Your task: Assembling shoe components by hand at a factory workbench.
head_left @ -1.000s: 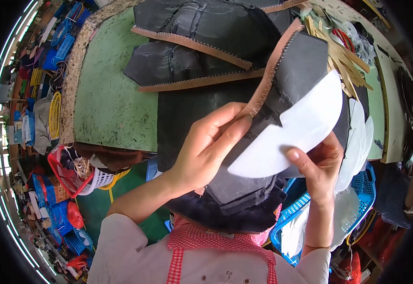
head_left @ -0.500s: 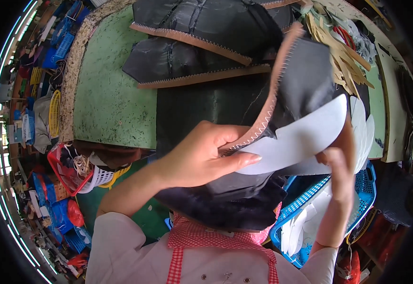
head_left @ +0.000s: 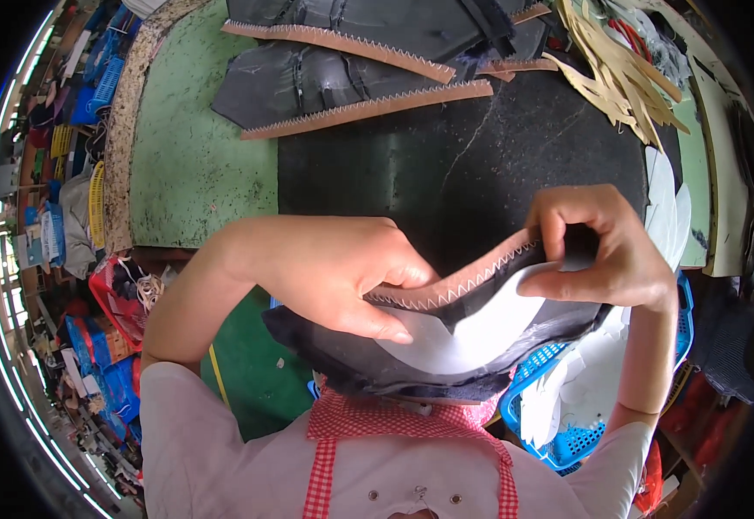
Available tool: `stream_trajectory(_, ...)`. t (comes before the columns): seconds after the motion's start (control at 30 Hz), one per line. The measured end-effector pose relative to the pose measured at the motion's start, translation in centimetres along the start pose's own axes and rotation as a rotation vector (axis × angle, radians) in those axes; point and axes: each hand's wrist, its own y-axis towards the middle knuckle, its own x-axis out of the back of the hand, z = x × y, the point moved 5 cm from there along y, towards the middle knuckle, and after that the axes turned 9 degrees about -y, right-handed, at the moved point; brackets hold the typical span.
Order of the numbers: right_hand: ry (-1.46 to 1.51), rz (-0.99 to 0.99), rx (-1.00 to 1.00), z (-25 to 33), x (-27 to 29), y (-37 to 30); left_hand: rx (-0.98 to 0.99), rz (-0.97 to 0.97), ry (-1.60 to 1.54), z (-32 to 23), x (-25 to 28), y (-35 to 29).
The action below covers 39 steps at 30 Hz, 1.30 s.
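Observation:
My left hand (head_left: pixel 342 268) pinches one end of a black shoe upper (head_left: pixel 342 353), thumb in front and fingers behind its brown zigzag-stitched edge strip (head_left: pixel 472 278). A curved white stiffener (head_left: pixel 459 346) lies against the upper, just below that strip. My left thumb presses on its left end. At the other end my right hand (head_left: pixel 610 251) is closed on the strip and the stiffener, thumb on the white face. The upper bends in a curve between both hands, close to my body. Its lower part has a dark, fuzzy border. The fingertips behind the strip are partly hidden.
Further black uppers (head_left: pixel 325 82) with brown strips lie at the far side of the green table (head_left: pixel 195 173), by a black mat (head_left: pixel 377 186). Beige strips (head_left: pixel 619 78) and white pieces (head_left: pixel 667 208) sit at the right. A blue basket (head_left: pixel 580 445) holds more white pieces.
The upper has come down toward my body and been turned so its strip runs across. My right hand has moved up from the stiffener's lower edge to grip its right end with the strip.

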Motion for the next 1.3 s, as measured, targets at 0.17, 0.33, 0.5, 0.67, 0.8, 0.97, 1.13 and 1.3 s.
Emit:
stream_trajectory(0.17, 0.348, -0.145, -0.411, -0.1, -1.2, -1.3, 0.102, -0.206, -0.009, -1.3, 0.1, 0.8)
stream_trajectory(0.33, 0.334, 0.128, -0.443, 0.0, -1.9, -1.1, 0.122, -0.217, -0.026, -1.6, -0.3, 2.4)
stream_trajectory(0.5, 0.221, 0.001, -0.412, 0.3, -1.8, -1.1, 0.019, -0.421, 0.411, -2.2, 1.2, 2.5)
stream_trajectory(0.67, -0.719, -0.532, -0.042, 4.1, 0.1, -0.3, -0.183, -0.676, 0.604, -2.3, 2.9, 2.3)
stream_trajectory(0.8, -0.980, -0.665, 0.172, 5.1, 1.4, -1.3, 0.232, -0.429, 0.150, -2.4, 2.5, 2.2)
stream_trajectory(0.97, -0.610, -0.914, 0.011, 3.6, 1.1, -3.5, -0.271, -1.050, -0.140, 1.9, 1.7, -1.4)
stream_trajectory(1.13, 0.140, -0.269, 0.034, 1.3, -3.9, 1.5, -0.206, -0.154, -0.346, 1.5, -10.2, 0.8)
stream_trajectory(1.3, -0.214, 0.029, 0.081, -3.6, -5.7, 0.7, -0.563, -0.373, 0.416, -3.0, -6.8, 2.1)
